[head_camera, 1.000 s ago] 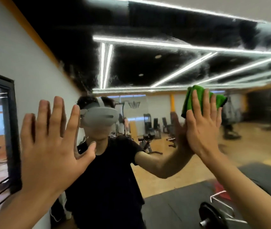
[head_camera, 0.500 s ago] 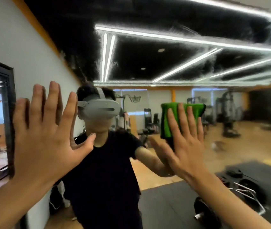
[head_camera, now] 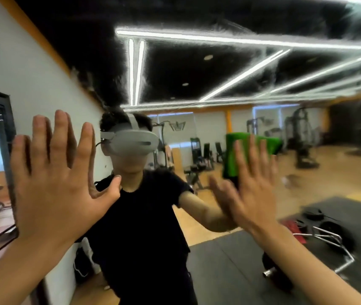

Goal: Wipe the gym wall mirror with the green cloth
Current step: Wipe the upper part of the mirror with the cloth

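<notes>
Four right fingers (head_camera: 242,160): straight, spread, flat on the folded green microfibre cloth (head_camera: 231,155).
Right hand (head_camera: 251,192): presses that cloth against the large glass wall mirror (head_camera: 197,69).
Left fingers (head_camera: 62,137): spread wide, holding nothing.
Left hand (head_camera: 58,186): raised by the mirror's left edge; whether it touches the glass is unclear.

Left hand (head_camera: 58,183): bare on my feed, forearm uncovered down to the frame's edge.
Right hand (head_camera: 252,190): bare as well, forearm uncovered.
Headset (head_camera: 131,142): I read it off the mirror (head_camera: 230,69): light grey visor, dark slot on its front, strap over the crown.
Cable (head_camera: 99,143): thin dark lead at the visor's side.
Shirt (head_camera: 140,227): black, short-sleeved, round neck.
</notes>
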`<state>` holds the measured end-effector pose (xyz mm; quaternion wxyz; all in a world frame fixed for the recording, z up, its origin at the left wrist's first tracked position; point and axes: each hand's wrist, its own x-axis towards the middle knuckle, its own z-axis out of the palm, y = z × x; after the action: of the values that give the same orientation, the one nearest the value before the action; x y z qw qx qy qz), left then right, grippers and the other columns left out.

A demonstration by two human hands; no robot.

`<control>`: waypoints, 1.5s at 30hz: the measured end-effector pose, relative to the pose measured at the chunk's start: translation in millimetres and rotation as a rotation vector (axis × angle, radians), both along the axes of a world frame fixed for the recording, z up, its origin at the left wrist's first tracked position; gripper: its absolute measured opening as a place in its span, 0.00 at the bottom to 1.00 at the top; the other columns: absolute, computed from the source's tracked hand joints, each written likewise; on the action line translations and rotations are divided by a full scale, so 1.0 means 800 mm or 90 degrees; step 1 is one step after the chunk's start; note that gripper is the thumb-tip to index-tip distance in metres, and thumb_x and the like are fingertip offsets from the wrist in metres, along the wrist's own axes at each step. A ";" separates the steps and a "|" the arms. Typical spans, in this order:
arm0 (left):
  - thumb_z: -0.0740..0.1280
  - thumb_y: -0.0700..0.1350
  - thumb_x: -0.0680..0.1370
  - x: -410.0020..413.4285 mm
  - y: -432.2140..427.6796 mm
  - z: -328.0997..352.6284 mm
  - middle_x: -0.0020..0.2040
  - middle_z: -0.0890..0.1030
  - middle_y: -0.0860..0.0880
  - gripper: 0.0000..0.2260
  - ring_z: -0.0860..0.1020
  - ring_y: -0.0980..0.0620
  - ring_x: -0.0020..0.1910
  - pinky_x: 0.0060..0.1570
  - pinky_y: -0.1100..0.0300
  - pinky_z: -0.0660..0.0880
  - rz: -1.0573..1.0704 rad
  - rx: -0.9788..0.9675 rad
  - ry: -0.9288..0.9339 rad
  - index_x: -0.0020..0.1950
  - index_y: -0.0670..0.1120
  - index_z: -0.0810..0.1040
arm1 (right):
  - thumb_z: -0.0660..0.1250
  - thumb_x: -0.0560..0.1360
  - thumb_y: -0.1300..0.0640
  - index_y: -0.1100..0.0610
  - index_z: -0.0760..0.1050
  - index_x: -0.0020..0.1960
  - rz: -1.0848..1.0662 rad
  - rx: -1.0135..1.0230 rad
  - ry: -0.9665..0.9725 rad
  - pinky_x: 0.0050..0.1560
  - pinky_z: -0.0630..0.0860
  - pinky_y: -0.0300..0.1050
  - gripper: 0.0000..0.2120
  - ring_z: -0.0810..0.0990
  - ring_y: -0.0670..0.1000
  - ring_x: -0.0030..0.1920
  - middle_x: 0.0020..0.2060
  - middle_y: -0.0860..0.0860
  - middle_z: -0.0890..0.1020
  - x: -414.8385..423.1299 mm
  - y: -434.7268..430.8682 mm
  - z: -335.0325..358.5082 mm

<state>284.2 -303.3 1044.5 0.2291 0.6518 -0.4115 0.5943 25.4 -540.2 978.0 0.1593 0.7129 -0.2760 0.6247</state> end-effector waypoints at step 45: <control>0.60 0.62 0.80 -0.025 0.048 0.003 0.87 0.52 0.43 0.37 0.48 0.44 0.86 0.84 0.46 0.43 -0.018 -0.004 -0.021 0.86 0.49 0.59 | 0.40 0.83 0.30 0.49 0.46 0.86 0.039 -0.114 0.023 0.82 0.43 0.65 0.38 0.43 0.57 0.85 0.86 0.53 0.48 0.160 0.151 0.237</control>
<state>263.9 -265.3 1047.2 0.2325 0.6356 -0.4224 0.6029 153.6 -419.0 1167.5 0.2078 0.7151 -0.1941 0.6385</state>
